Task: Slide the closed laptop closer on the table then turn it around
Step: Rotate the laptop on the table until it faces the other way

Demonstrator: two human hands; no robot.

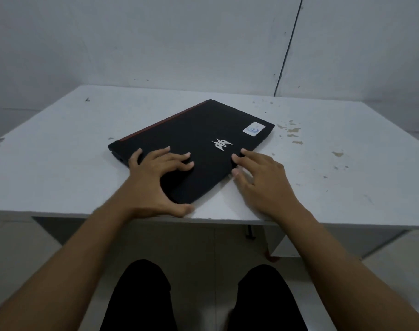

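Black textured lid under both palms: left hand (156,180) spread flat on the laptop (191,149), fingers on top, thumb hooked round the near corner by the table (60,139) edge. Neither hand closes on anything; both lie splayed, pressing rather than gripping. Right hand (263,180) has fingertips on the lid's right edge, palm on the tabletop just beside it.

Laptop lies skewed, one corner pointing toward the person, which suggests the turn is the step in hand. To do it well: keep it flat, press lightly, let the left thumb act as pivot while the right fingertips push the edge round. Near corner sits close to the table's front edge, so the pivot should not drift outward.

From the hands, most of the laptop extends away and leftward; silver logo (221,145) just beyond the right fingertips, pale sticker (253,129) farther, at the far right corner. Brownish stains (293,132) lie well right.
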